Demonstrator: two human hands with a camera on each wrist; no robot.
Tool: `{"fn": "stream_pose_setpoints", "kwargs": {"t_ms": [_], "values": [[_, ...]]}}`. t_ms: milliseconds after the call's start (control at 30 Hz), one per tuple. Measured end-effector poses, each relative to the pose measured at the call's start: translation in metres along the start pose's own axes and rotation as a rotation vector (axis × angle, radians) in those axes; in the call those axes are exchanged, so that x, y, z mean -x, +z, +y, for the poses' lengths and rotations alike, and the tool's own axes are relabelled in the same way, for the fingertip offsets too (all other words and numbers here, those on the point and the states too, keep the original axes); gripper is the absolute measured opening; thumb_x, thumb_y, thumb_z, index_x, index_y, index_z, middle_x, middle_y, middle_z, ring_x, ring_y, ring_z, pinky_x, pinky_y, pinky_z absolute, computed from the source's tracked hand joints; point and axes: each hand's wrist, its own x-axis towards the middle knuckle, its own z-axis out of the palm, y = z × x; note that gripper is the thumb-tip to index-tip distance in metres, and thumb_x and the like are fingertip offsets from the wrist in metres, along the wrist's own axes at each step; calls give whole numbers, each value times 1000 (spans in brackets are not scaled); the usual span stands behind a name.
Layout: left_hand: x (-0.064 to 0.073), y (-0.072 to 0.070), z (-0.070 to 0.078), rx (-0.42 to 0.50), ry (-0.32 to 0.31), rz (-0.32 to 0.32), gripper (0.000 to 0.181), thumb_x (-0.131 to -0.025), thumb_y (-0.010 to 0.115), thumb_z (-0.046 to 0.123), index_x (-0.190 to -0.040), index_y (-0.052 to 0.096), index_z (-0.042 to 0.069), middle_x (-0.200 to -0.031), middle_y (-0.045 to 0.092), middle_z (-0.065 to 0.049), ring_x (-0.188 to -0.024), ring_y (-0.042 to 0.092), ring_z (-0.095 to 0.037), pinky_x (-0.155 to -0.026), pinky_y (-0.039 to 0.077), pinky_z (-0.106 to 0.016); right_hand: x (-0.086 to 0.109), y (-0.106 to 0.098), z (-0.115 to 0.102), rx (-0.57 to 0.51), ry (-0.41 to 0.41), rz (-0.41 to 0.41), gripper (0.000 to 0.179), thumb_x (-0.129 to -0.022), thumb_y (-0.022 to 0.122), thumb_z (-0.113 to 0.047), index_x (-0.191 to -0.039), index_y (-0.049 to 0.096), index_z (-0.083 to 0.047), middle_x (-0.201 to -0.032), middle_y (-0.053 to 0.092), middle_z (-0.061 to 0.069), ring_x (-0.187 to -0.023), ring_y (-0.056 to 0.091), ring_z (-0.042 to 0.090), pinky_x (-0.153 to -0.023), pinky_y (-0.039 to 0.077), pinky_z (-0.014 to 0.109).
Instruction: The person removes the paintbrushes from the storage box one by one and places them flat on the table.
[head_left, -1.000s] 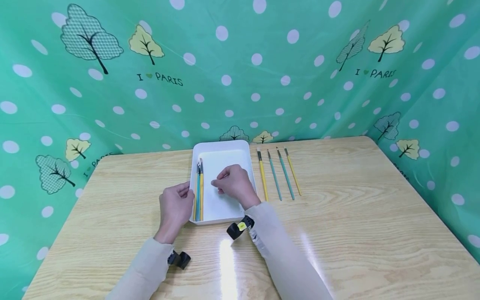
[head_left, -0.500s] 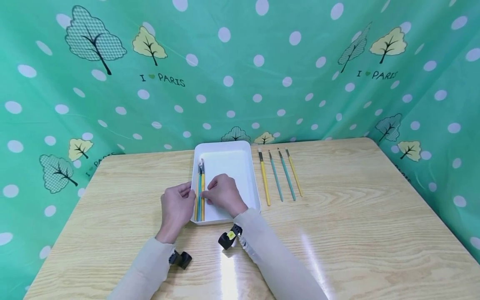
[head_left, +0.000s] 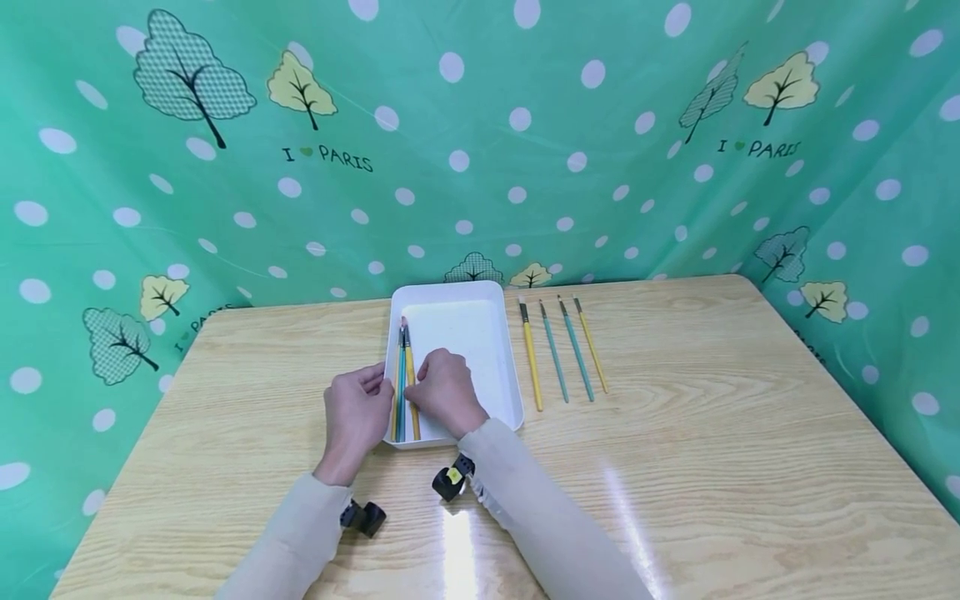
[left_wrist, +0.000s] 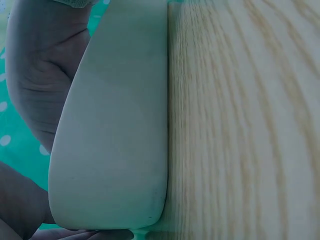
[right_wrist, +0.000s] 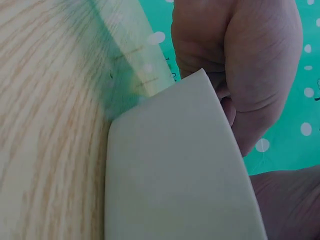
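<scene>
A shallow white tray (head_left: 483,354) stands on the wooden table, its left wall held by my left hand (head_left: 354,417) with the thumb at the rim. My right hand (head_left: 446,390) reaches inside and pinches a yellow paintbrush (head_left: 415,423), which leans a little off the row. To its left lie teal paintbrushes (head_left: 401,423) and another yellow paintbrush (head_left: 394,423), bristles toward the far side. The tray wall (left_wrist: 112,130) fills much of the left wrist view. Behind the tray wall (right_wrist: 175,170) in the right wrist view, the fingertips are partly hidden.
Right of the tray lie several paintbrushes: a thick yellow one (head_left: 531,358), teal ones (head_left: 555,354) and a thin yellow one (head_left: 592,347). A green dotted cloth (head_left: 480,125) hangs beyond the table's far edge. Black wrist cameras (head_left: 447,483) hang from the wrists.
My right hand has moved left and down from the tray's middle to the row of brushes. The yellow brush's near end has shifted right. My left hand stays at the tray wall.
</scene>
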Motion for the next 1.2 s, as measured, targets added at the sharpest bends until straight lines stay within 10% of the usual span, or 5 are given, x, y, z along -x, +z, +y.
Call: {"fn": "stream_pose_setpoints", "kwargs": {"t_ms": [467,1200], "values": [[-1,1,1,1,-2,5,36,-100,54,6,-133,62,-4,-125,69,-26,-112,72,-35,-88,62,-39,-1,-6,1,181,44,106,25,-83,81,-16,-73,59,-10,-63,57,2,-57,56,16,-47,46,26],[-2,0,-1,13,2,18,35,-99,54,6,-131,64,-5,-123,70,-27,-110,73,-34,-88,63,-41,-11,-39,19,-302,162,-178,5,-92,72,-10,-91,74,-6,-85,73,9,-69,74,18,-65,65,28]]}}
